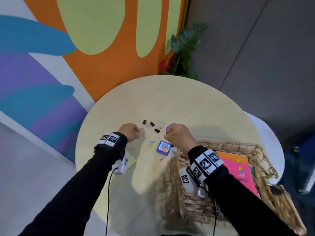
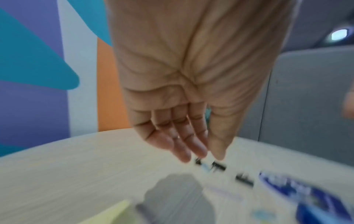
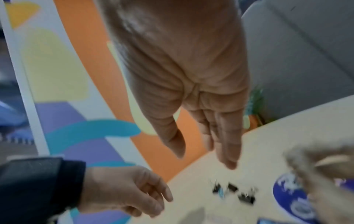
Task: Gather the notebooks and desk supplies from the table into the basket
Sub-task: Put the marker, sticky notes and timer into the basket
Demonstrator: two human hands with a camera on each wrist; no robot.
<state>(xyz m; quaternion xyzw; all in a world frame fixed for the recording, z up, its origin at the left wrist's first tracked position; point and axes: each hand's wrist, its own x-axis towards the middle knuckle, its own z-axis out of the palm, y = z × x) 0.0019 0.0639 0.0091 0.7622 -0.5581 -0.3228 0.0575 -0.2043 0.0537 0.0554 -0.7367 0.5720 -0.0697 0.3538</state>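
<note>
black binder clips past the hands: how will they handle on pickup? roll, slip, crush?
The binder clips look small and rigid, so probably light and hard to crush. Their wedge-like bodies lie flat on the table, so rolling seems unlikely. They sit apart from one another, so one pinch likely lifts one; a push on the smooth top may make them skid.

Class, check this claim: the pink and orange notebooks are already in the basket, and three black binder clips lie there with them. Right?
Not quite. The head view shows the notebooks in the basket, but the three binder clips lie on the table, beyond both hands.
</note>
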